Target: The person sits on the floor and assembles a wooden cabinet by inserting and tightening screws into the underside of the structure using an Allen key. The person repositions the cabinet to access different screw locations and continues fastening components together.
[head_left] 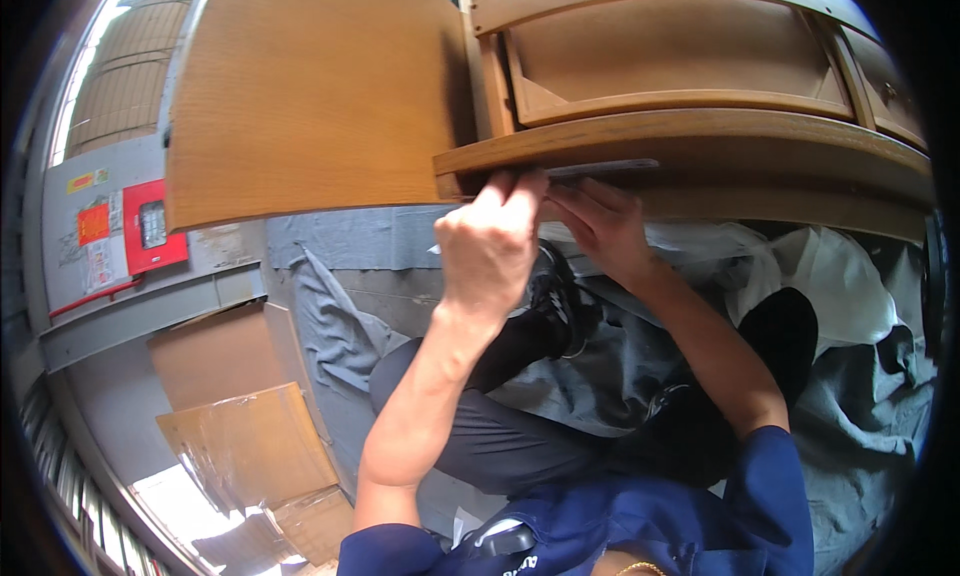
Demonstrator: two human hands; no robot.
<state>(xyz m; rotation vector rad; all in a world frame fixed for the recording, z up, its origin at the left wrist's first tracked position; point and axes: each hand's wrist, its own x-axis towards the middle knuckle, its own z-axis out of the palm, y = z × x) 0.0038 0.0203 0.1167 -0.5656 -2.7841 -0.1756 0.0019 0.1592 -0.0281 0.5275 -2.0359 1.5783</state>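
Grey cloth (345, 346) below left hand (490, 241) and right hand (612, 234) probably protects the wooden furniture (700, 126) just ahead; both curled, can't tell on what tbh.

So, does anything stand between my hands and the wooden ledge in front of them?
Nothing visible does. Your left hand and right hand reach to the wooden ledge, with a pale strip beside them; whether they touch that strip is unclear.
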